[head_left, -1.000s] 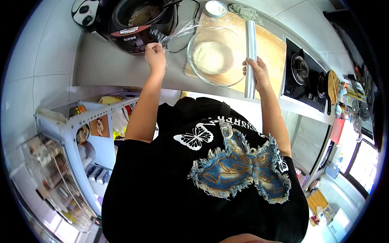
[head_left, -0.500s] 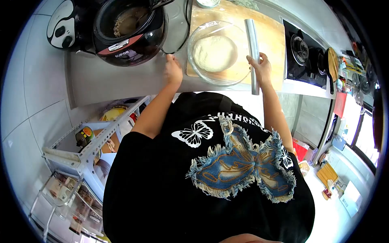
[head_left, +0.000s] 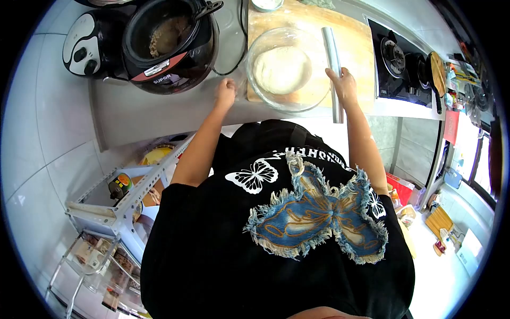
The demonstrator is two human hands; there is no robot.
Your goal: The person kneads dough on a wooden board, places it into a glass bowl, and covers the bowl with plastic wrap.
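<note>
Pulling my left hand [head_left: 225, 91] back in: a second ago it was out far-left by the cooker [head_left: 169, 45], pinching the film's free end stretched wide. Now it's a loose fist on the counter [head_left: 154, 109] just left of the bowl [head_left: 287, 69]. Can't tell if it's still pinching film; the film is too clear to see here.

Right hand [head_left: 344, 85] is wrapped round the film roll [head_left: 333, 66], same grip as before. The roll lies near-to-far along the bowl's right side, on the board [head_left: 358, 48], its near end sticking out past the counter edge.

Dough [head_left: 281, 69] sits in the middle of the bowl, unmoved. The bowl is on the near-left part of the board.

My read: the stretch is done and the film is down over the bowl, with the left hand at the rim side. I can't confirm a seal from this view, nor whether the sheet is cut from the roll.

Hob [head_left: 396, 58] far right, not involved. Small dish [head_left: 266, 4] at the far edge of the board, untouched.
</note>
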